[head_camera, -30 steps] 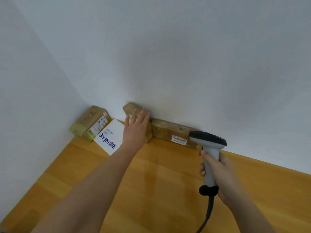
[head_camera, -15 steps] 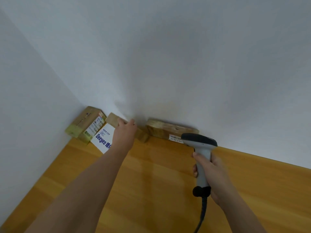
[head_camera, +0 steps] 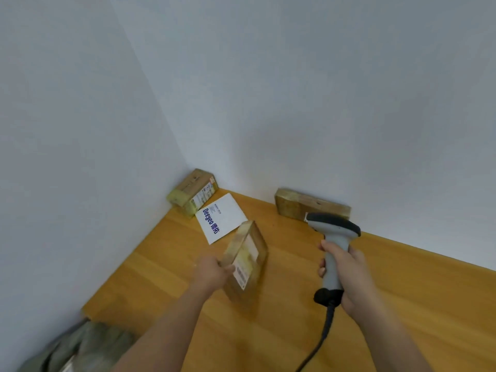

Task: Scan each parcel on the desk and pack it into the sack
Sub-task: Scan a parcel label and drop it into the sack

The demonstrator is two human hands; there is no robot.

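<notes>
Head view: four parcels, one (head_camera: 245, 260) gripped by left hand (head_camera: 212, 272); right hand (head_camera: 346, 272) clasps one scanner (head_camera: 332, 245).

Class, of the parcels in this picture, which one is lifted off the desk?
The brown box gripped in the left hand, label facing the scanner. The other parcels lie on the desk near the wall.

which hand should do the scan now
Right. The right hand already grips the barcode scanner, while the left hand holds the cardboard parcel with its label facing it.
</notes>
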